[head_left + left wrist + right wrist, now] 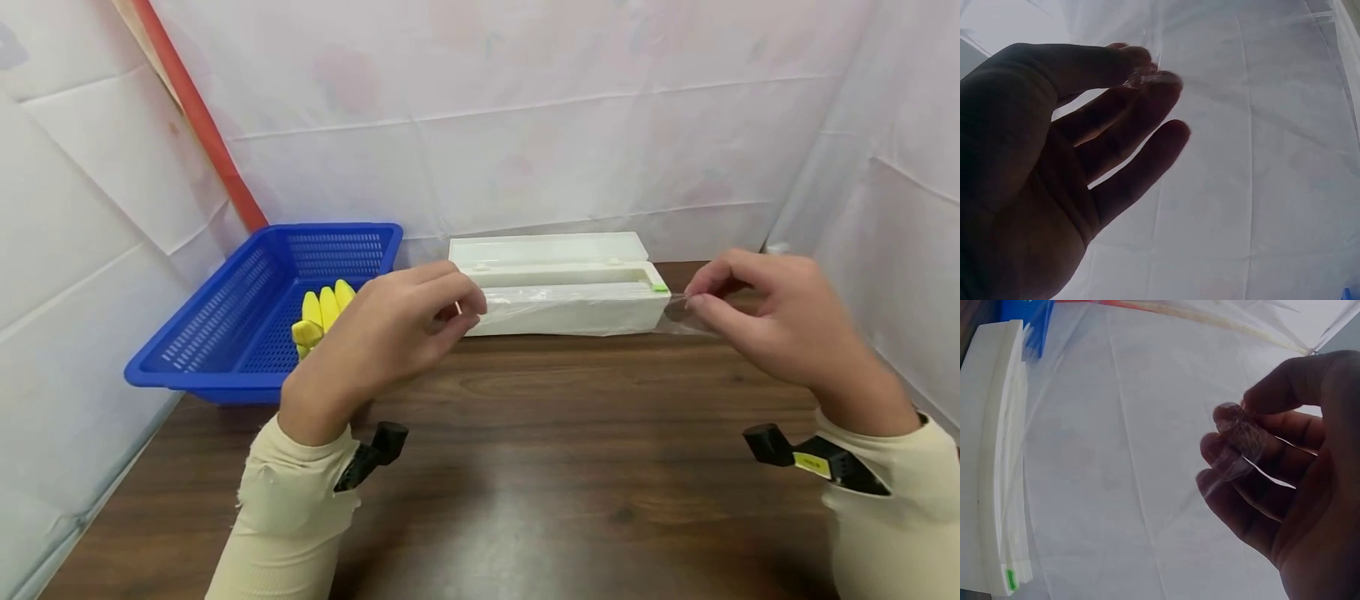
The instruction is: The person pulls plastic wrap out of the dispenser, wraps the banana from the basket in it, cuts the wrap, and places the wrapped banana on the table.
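Between thumb and fingers, my left hand [397, 329] pinches a crumpled edge of clear plastic wrap [1141, 77], best seen in the left wrist view. My right hand [776, 321] pinches another bunched part of the plastic wrap [1247, 447], whose loose end lies across its fingers. The thin film stretches between both hands, in front of a long white wrap dispenser box [562, 312]. Its lid [547, 248] stands raised at the back, and a green tab [660, 287] marks its right end. Most of the film is hard to see because it is transparent.
Left of the dispenser, a blue plastic basket [217, 283] holds yellow bananas [321, 310], partly hidden behind my left hand. A brown wooden table [540, 450] lies beneath. White patterned sheets [525, 125] enclose the back and sides, with a red strip [202, 117] at the left corner.
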A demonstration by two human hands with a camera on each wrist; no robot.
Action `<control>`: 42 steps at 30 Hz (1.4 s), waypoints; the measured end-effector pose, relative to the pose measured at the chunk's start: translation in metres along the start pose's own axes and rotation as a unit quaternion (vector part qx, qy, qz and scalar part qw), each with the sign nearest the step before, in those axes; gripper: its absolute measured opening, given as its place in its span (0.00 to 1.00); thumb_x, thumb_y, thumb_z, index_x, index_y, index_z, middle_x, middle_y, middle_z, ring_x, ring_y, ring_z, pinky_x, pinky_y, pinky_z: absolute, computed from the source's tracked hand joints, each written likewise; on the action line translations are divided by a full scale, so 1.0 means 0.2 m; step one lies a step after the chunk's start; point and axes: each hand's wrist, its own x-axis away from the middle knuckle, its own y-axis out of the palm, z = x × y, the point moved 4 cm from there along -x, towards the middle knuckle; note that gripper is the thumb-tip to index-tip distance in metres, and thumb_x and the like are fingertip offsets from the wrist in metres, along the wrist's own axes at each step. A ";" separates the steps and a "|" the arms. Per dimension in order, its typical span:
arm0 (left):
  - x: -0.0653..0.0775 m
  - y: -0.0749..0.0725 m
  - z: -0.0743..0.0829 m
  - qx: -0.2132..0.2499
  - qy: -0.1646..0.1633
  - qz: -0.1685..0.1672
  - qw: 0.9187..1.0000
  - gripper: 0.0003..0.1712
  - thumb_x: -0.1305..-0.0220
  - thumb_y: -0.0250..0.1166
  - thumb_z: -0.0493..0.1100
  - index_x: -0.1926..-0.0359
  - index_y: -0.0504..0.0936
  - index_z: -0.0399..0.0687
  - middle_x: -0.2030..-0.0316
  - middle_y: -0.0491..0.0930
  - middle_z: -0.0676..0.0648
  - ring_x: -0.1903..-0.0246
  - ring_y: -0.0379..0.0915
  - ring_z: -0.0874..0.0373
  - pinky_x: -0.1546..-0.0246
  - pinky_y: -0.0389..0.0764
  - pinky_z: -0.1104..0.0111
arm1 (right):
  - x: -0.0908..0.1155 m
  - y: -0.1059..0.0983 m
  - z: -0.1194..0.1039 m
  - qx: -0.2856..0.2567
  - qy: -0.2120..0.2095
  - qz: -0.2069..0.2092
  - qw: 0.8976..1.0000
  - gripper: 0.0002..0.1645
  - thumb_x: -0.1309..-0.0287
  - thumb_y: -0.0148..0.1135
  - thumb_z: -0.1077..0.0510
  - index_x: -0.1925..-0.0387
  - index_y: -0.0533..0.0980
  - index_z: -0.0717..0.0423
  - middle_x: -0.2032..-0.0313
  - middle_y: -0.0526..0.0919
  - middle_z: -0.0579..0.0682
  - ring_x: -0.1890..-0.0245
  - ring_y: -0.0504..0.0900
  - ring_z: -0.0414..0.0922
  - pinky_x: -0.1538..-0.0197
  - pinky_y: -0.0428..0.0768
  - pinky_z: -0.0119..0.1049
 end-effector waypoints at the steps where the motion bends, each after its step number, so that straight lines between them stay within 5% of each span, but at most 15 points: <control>1: 0.00 0.01 0.00 0.006 -0.008 -0.016 1.000 0.07 0.41 0.72 0.33 0.64 0.84 0.47 0.68 0.81 0.53 0.69 0.75 0.61 0.66 0.78 0.68 | 0.00 0.00 0.00 -0.007 0.003 -0.010 1.000 0.15 0.54 0.71 0.73 0.73 0.82 0.50 0.76 0.82 0.40 0.76 0.74 0.30 0.68 0.70 0.20; 11: 0.01 0.06 -0.01 0.083 -0.068 -0.150 0.983 0.09 0.39 0.68 0.30 0.63 0.85 0.49 0.73 0.79 0.58 0.71 0.73 0.65 0.68 0.77 0.69 | 0.03 0.00 0.01 -0.054 0.018 -0.163 0.985 0.20 0.48 0.71 0.72 0.67 0.81 0.41 0.71 0.82 0.36 0.71 0.78 0.34 0.67 0.74 0.23; 17: 0.03 0.11 -0.01 0.112 -0.100 -0.224 0.963 0.11 0.39 0.65 0.30 0.62 0.86 0.50 0.69 0.83 0.58 0.70 0.76 0.66 0.66 0.79 0.68 | 0.06 0.05 0.02 -0.104 0.020 -0.300 0.948 0.20 0.39 0.67 0.68 0.64 0.79 0.35 0.70 0.81 0.33 0.71 0.79 0.36 0.69 0.77 0.29; 21: 0.03 0.14 -0.01 0.106 -0.097 -0.254 0.956 0.11 0.40 0.66 0.31 0.67 0.86 0.53 0.68 0.82 0.59 0.69 0.74 0.65 0.65 0.79 0.69 | 0.07 0.09 0.02 -0.127 0.029 -0.363 0.923 0.18 0.35 0.63 0.65 0.65 0.79 0.33 0.70 0.81 0.34 0.70 0.81 0.36 0.67 0.79 0.33; 27: 0.04 0.19 -0.01 0.107 -0.100 -0.290 0.946 0.10 0.40 0.65 0.32 0.69 0.86 0.53 0.71 0.80 0.60 0.70 0.73 0.65 0.66 0.78 0.69 | 0.08 0.15 0.05 -0.134 0.053 -0.398 0.906 0.14 0.33 0.64 0.60 0.68 0.78 0.33 0.73 0.79 0.36 0.72 0.79 0.37 0.69 0.78 0.33; 42: 0.09 0.33 -0.06 0.154 -0.132 -0.368 0.907 0.16 0.42 0.61 0.27 0.74 0.83 0.54 0.76 0.78 0.60 0.73 0.72 0.66 0.69 0.78 0.71 | 0.13 0.36 0.12 -0.173 0.107 -0.473 0.857 0.15 0.38 0.59 0.69 0.70 0.80 0.44 0.76 0.80 0.42 0.78 0.76 0.38 0.75 0.77 0.34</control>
